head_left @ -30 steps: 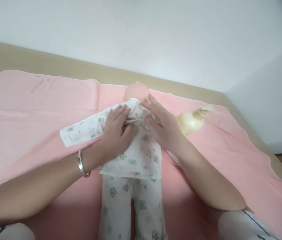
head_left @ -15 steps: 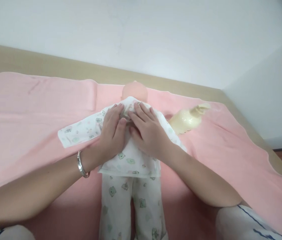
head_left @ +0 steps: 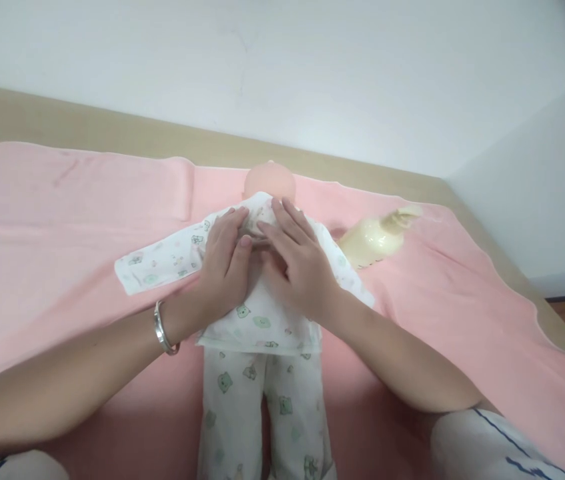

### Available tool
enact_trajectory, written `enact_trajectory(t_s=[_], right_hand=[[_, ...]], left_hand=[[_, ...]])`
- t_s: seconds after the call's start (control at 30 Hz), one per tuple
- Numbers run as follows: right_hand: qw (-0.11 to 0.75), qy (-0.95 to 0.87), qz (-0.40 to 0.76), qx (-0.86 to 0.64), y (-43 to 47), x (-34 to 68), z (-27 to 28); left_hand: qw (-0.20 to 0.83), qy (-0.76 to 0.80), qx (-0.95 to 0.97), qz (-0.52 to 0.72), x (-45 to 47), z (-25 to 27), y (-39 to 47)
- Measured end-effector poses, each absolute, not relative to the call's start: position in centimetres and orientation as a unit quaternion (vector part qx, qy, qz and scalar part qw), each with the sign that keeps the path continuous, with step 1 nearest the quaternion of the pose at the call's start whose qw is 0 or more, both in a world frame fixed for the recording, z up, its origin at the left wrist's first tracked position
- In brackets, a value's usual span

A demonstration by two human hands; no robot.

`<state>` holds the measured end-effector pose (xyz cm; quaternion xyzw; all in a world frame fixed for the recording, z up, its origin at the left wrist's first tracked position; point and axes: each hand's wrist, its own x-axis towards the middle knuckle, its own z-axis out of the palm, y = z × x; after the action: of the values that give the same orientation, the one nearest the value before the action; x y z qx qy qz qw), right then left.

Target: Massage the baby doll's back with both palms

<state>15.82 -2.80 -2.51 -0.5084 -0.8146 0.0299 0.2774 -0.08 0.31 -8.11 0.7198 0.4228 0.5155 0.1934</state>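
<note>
Across the pink fabric blanket (head_left: 87, 200), we see our left hand (head_left: 223, 267), grip loose, fingers laid flat on the white, green-printed, long-sleeved cloth top (head_left: 262, 327). The top covers the torso of a smooth pink doll (head_left: 269, 180). Our right hand (head_left: 305, 270) rests opposite, grip wide, fingers straight. Rightmost, near the sleeve, we see a glossy pale-yellow pump bottle (head_left: 375, 240).

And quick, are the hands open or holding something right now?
Left hand: open, resting on the shirt.
Right hand: open, over the shirt too.

Right grip (head_left: 305, 270) — nearer left grip (head_left: 223, 270)
</note>
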Motion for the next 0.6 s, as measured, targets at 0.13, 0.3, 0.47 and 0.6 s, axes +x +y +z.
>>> enact_trajectory(t_s=[0.13, 0.3, 0.47, 0.6], right_hand=[[0.317, -0.805, 0.0, -0.501, -3.13, 16.05, -1.85], [0.252, -0.819, 0.042, -0.514, -2.78, 15.56, -2.76], [0.297, -0.811, 0.031, -0.503, -3.13, 15.74, -2.39], [0.284, -0.811, 0.031, -0.511, -3.08, 15.58, -2.44]], left_hand=[[0.198, 0.424, 0.722, 0.51, -0.07, -7.94, 0.18], [0.19, 0.427, 0.724, 0.507, -0.02, -7.89, 0.27], [0.188, 0.424, 0.726, 0.508, -0.04, -7.64, 0.22], [0.191, 0.424, 0.725, 0.507, -0.01, -7.54, 0.23]])
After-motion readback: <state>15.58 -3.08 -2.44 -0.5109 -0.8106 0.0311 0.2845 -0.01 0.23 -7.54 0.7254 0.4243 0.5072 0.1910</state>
